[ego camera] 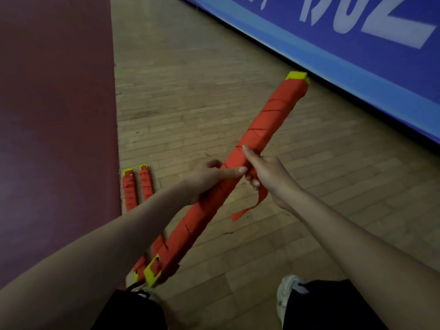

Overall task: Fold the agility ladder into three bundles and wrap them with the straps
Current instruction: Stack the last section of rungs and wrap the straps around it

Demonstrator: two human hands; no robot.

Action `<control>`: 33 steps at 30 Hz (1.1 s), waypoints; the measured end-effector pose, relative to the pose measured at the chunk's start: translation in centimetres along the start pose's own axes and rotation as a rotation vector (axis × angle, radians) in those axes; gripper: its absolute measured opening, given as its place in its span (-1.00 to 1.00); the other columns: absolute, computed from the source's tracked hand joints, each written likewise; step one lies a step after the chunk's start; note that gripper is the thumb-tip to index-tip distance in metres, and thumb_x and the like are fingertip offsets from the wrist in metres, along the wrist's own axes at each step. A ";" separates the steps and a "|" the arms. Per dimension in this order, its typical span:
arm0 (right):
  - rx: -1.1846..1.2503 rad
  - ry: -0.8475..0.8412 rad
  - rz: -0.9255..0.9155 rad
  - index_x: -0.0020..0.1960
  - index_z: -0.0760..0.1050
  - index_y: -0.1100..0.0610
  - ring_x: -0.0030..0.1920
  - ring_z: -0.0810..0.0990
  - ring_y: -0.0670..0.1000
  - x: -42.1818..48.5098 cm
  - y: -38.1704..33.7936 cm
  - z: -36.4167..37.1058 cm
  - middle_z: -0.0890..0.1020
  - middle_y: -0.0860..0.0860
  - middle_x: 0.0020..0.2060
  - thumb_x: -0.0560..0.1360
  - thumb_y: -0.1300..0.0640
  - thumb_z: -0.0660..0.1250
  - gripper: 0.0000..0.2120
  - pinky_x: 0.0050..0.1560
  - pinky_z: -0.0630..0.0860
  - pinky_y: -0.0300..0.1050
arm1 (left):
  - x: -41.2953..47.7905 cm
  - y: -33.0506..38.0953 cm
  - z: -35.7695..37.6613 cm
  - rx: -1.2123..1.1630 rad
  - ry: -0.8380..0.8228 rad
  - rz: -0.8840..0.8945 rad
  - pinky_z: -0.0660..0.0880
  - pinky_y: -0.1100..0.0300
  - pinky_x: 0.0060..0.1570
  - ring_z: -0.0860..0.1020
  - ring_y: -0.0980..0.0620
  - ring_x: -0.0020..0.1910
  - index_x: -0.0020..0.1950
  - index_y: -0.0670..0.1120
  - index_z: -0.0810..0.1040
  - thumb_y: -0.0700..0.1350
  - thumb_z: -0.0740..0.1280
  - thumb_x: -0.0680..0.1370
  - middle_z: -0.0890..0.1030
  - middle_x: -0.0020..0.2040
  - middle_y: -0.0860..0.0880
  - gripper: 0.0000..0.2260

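From the head camera, the held bundle (pixel 259 129) of the agility ladder slants across the middle of the view, off the floor. Its red strap is wound along its whole length, and yellow rung ends show at the far tip near the blue banner (pixel 357 55) and at the near tip by the person's left knee. The left hand (pixel 207 179) grips the bundle at its middle, fingers curled round it and thumb laid along the top toward the other hand. The right hand (pixel 269 175) meets it there, forefinger stretched up along the wrap and the other fingers curled on the loose strap end (pixel 252 206), which hangs below in a curl. On the wooden floor (pixel 190 91) two more wrapped bundles lie side by side — the left floor bundle (pixel 129 189) just beside the edge of a dark red mat (pixel 57 115), the right floor bundle (pixel 146 182) next to it — both partly hidden behind the left forearm. A white shoe (pixel 288 296) shows at the bottom.
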State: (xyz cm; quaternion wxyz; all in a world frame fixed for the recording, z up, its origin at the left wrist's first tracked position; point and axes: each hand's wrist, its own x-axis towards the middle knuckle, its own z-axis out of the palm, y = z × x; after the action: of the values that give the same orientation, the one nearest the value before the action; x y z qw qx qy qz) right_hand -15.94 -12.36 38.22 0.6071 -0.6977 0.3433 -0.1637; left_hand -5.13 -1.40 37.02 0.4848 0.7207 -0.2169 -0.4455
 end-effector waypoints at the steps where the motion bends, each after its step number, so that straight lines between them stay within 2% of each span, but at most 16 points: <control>1: -0.013 -0.004 0.002 -0.27 0.53 0.14 -0.54 0.36 -0.09 0.0 0.1 0.0 0.51 0.03 -0.44 0.51 -0.17 0.32 -0.61 -0.44 0.33 -0.19 | 0.1 -0.1 0.1 0.031 0.033 0.036 0.56 0.06 0.00 0.61 0.00 -0.03 -0.04 0.02 0.53 0.12 0.52 0.35 0.63 -0.04 -0.05 -0.69; 3: 0.015 -0.014 0.009 -0.19 0.57 0.14 -0.52 0.34 -0.09 -0.1 0.1 0.1 0.52 0.01 -0.43 0.47 -0.15 0.37 -0.66 -0.42 0.32 -0.19 | 0.1 -0.2 0.2 0.114 0.096 0.121 0.56 0.06 0.02 0.62 0.01 -0.02 -0.04 0.02 0.56 0.14 0.54 0.32 0.65 -0.02 -0.05 -0.66; 7: 0.224 -0.052 0.019 -0.17 0.52 0.14 -0.54 0.29 -0.10 0.0 -0.5 -0.1 0.48 -0.02 -0.47 0.49 -0.07 0.37 -0.74 -0.48 0.24 -0.24 | -0.2 0.5 -0.3 0.160 0.081 0.218 0.58 0.13 -0.16 0.64 0.06 -0.16 0.05 0.04 0.62 0.33 0.45 0.24 0.69 -0.04 -0.08 -0.48; 9: 0.252 -0.078 0.019 -0.19 0.52 0.13 -0.54 0.30 -0.10 0.1 -0.7 -0.3 0.46 -0.01 -0.48 0.50 -0.06 0.36 -0.74 -0.47 0.23 -0.24 | -0.3 0.9 -0.9 0.153 -0.036 0.177 0.57 0.11 -0.23 0.62 0.02 -0.21 0.07 0.04 0.63 0.40 0.33 0.29 0.68 -0.06 -0.12 -0.45; 13: 0.336 -0.121 0.038 -0.12 0.52 0.16 -0.52 0.31 -0.09 -0.1 -0.9 -0.8 0.46 -0.01 -0.48 0.51 -0.05 0.36 -0.74 -0.51 0.27 -0.27 | -0.7 0.8 -2.7 -0.050 -0.366 -0.099 0.57 0.11 -0.29 0.64 -0.13 -0.28 0.05 -0.21 0.58 0.42 0.11 0.40 0.65 -0.15 -0.24 -0.28; 16: 0.357 -0.145 0.030 -0.13 0.50 0.18 -0.52 0.30 -0.09 -0.1 -1.2 -1.0 0.46 0.00 -0.48 0.51 -0.06 0.35 -0.71 -0.51 0.28 -0.27 | -1.2 0.7 -3.1 -0.148 -0.488 -0.146 0.55 0.15 -0.35 0.58 -0.06 -0.38 0.05 -0.21 0.56 0.37 0.03 0.49 0.61 -0.24 -0.17 -0.33; 19: 0.305 -0.158 0.016 -0.15 0.50 0.17 -0.51 0.34 -0.08 0.1 -1.1 -1.1 0.45 0.01 -0.46 0.52 -0.09 0.33 -0.69 -0.43 0.33 -0.25 | -1.5 0.8 -2.7 -0.190 -0.436 -0.105 0.50 0.18 -0.37 0.53 -0.03 -0.39 0.08 -0.14 0.54 0.32 0.05 0.54 0.56 -0.28 -0.12 -0.43; 22: 0.327 -0.191 0.039 -0.08 0.50 0.19 -0.47 0.41 -0.07 0.1 -0.8 -1.0 0.50 0.01 -0.42 0.57 -0.07 0.27 -0.70 -0.36 0.39 -0.22 | -1.3 0.7 -2.6 -0.191 -0.389 -0.099 0.48 0.18 -0.37 0.52 -0.03 -0.39 0.08 -0.13 0.54 0.32 0.04 0.55 0.55 -0.30 -0.11 -0.44; 25: 0.363 -0.228 0.042 -0.01 0.51 0.22 -0.46 0.45 -0.06 0.0 -0.6 -0.8 0.58 0.07 -0.32 0.64 0.11 0.15 -0.77 -0.38 0.42 -0.23 | -1.0 0.5 -3.0 -0.228 -0.336 -0.102 0.49 0.19 -0.40 0.53 -0.03 -0.41 0.06 -0.13 0.54 0.32 0.05 0.55 0.56 -0.31 -0.10 -0.45; 27: 0.212 -0.216 -0.008 0.07 0.52 0.22 -0.46 0.46 -0.07 0.0 -0.5 -0.8 0.61 0.06 -0.27 0.65 0.20 0.11 -0.78 -0.37 0.43 -0.24 | -0.8 0.6 -3.0 -0.255 -0.305 -0.099 0.50 0.19 -0.41 0.53 -0.02 -0.42 0.05 -0.13 0.55 0.32 0.06 0.56 0.56 -0.31 -0.10 -0.45; 30: -0.113 -0.168 -0.060 0.09 0.54 0.13 -0.45 0.50 -0.08 -0.1 0.0 -0.8 0.64 0.01 -0.29 0.64 0.15 0.15 -0.80 -0.34 0.47 -0.23 | -0.9 0.9 -2.7 -0.261 -0.261 -0.092 0.50 0.21 -0.45 0.53 -0.02 -0.42 0.04 -0.13 0.55 0.31 0.08 0.56 0.57 -0.31 -0.11 -0.46; 33: -0.160 -0.123 -0.061 0.06 0.56 0.12 -0.47 0.52 -0.09 -0.2 -0.1 -0.6 0.59 0.01 -0.40 0.64 0.11 0.15 -0.78 -0.38 0.48 -0.24 | -0.7 0.9 -2.4 -0.237 -0.183 -0.078 0.51 0.22 -0.42 0.54 -0.03 -0.40 0.03 -0.14 0.56 0.28 0.12 0.56 0.58 -0.28 -0.13 -0.49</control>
State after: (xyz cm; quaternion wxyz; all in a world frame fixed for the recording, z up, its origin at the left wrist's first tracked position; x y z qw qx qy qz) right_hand -16.47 -12.67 38.49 0.5641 -0.7629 0.2960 -0.1107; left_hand -3.34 -0.03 38.45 0.5271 0.6227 -0.1781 -0.5502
